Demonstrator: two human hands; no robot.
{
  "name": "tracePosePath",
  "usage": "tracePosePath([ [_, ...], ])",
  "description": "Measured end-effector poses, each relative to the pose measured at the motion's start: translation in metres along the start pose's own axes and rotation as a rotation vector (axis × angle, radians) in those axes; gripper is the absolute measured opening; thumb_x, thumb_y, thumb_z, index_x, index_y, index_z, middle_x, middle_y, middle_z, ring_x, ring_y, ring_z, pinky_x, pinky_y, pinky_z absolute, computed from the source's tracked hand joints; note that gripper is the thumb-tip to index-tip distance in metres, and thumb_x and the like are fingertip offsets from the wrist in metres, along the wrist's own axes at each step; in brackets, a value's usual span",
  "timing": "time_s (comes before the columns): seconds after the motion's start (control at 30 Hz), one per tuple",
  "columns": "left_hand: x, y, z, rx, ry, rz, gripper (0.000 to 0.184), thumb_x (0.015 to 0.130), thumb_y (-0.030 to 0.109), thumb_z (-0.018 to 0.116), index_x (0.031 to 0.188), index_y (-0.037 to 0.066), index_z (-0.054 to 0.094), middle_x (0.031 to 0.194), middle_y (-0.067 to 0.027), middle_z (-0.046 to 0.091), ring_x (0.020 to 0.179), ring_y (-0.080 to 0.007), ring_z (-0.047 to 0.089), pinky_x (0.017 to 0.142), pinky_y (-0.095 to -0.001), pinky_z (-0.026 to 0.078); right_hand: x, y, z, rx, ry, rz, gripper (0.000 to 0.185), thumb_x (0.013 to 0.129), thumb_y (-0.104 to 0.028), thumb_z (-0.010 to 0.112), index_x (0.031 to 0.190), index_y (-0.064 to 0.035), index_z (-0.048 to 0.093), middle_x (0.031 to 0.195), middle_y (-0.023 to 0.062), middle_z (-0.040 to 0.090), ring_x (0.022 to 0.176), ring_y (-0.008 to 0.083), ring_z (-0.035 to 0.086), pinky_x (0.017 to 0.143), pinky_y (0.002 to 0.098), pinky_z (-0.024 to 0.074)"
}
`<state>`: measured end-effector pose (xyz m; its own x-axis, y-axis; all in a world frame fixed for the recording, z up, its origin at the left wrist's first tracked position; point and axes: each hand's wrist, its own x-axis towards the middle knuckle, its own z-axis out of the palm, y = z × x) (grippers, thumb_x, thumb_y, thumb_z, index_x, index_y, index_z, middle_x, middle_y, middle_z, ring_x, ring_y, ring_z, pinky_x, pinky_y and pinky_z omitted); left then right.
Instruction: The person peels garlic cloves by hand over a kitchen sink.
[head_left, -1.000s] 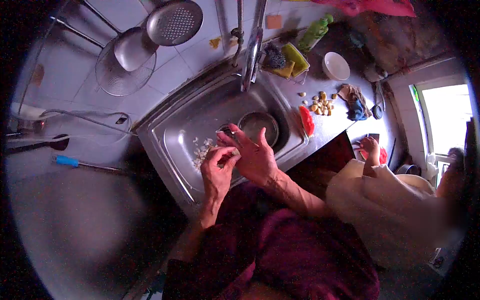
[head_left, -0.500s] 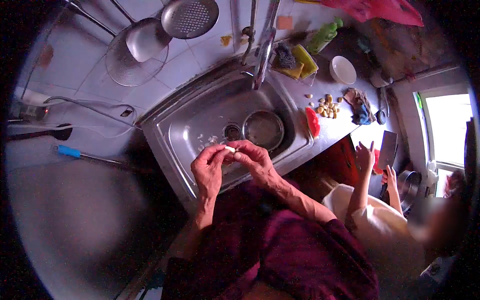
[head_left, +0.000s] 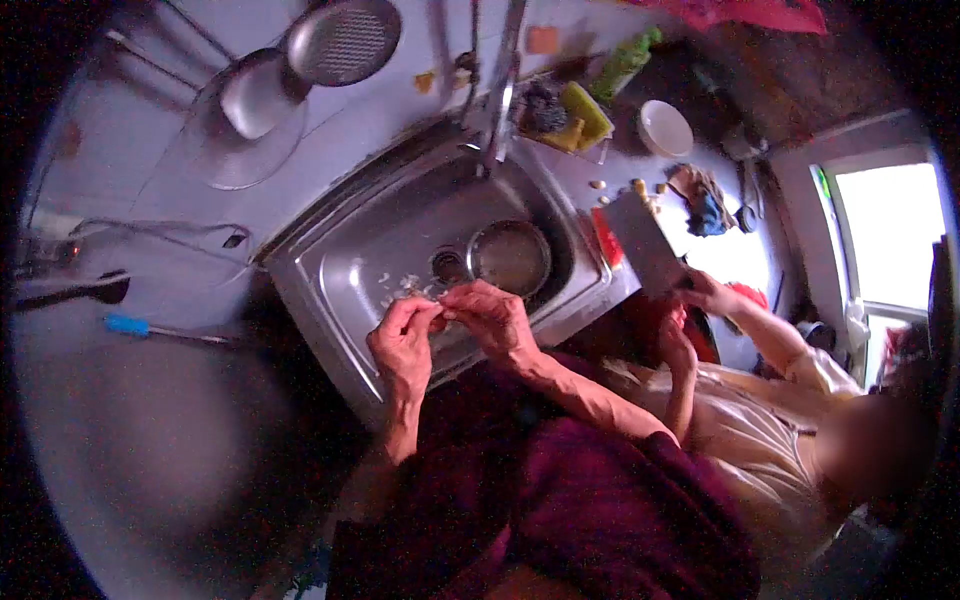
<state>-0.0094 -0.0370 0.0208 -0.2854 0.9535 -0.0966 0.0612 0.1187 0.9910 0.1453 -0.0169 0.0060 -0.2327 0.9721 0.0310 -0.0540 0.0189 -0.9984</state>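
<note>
Above the near side of the steel sink (head_left: 345,225), my left hand (head_left: 402,345) and my right hand (head_left: 495,320) meet with fingertips pinched. Between them is a small whitish garlic clove (head_left: 440,304), mostly covered by my fingers. Pale scraps of skin (head_left: 405,286) lie on the sink floor just beyond my left hand. A round metal bowl (head_left: 510,258) rests in the sink beside the drain (head_left: 449,266). On the counter to the right are loose garlic cloves (head_left: 640,187), partly hidden by a cleaver (head_left: 641,243).
A person at my right holds the cleaver near the sink's right edge, one hand (head_left: 708,294) at its handle. Behind the sink are the faucet (head_left: 497,120), a yellow sponge holder (head_left: 585,115) and a white bowl (head_left: 665,128). A crumpled cloth (head_left: 702,200) lies on the counter.
The person beside me has brought the cleaver left, over the counter by the sink, where it now covers several cloves. My hands stay pinched together; the clove shows less. The view has shifted slightly.
</note>
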Motion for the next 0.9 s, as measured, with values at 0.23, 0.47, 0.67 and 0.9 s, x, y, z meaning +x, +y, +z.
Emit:
tracePosePath([
  [0.23,-0.003,0.001,-0.002,-0.010,0.081,-0.001,0.007,0.093,0.001,0.067,0.097,-0.003,0.063,0.085,-0.0071,0.070,0.073,-0.0135,0.067,0.070,-0.0268,0.057,0.007,0.006,0.010,0.019,-0.016,-0.066,0.022,0.086,0.002,0.070,0.108,-0.0007,0.072,0.099,0.0100,0.065,0.092,0.0227,0.069,0.078,0.0319,0.0564],
  [0.47,-0.005,0.000,-0.015,-0.015,0.117,-0.051,0.002,0.094,-0.001,0.063,0.095,-0.003,0.062,0.081,-0.0060,0.068,0.071,-0.0145,0.067,0.068,-0.0278,0.056,0.013,0.001,0.017,-0.316,-0.121,-0.277,0.025,0.080,0.002,0.067,0.103,-0.0043,0.073,0.095,0.0078,0.066,0.088,0.0230,0.069,0.076,0.0324,0.0572],
  [0.67,-0.017,-0.009,-0.032,0.213,0.109,0.049,0.003,0.095,-0.002,0.059,0.095,-0.003,0.061,0.080,-0.0070,0.067,0.072,-0.0138,0.065,0.069,-0.0276,0.054,0.006,0.023,0.032,-0.446,-0.166,-0.384,0.030,0.076,-0.003,0.068,0.105,-0.0082,0.074,0.092,0.0068,0.067,0.081,0.0236,0.069,0.071,0.0348,0.0575],
  [0.9,-0.026,-0.019,-0.043,0.312,0.110,0.019,0.007,0.096,0.004,0.057,0.098,-0.002,0.061,0.089,-0.0092,0.067,0.080,-0.0171,0.065,0.074,-0.0322,0.054,0.002,0.017,0.048,-0.237,-0.202,-0.192,0.021,0.085,-0.005,0.068,0.105,-0.0057,0.073,0.092,0.0061,0.068,0.085,0.0195,0.070,0.075,0.0338,0.0571],
])
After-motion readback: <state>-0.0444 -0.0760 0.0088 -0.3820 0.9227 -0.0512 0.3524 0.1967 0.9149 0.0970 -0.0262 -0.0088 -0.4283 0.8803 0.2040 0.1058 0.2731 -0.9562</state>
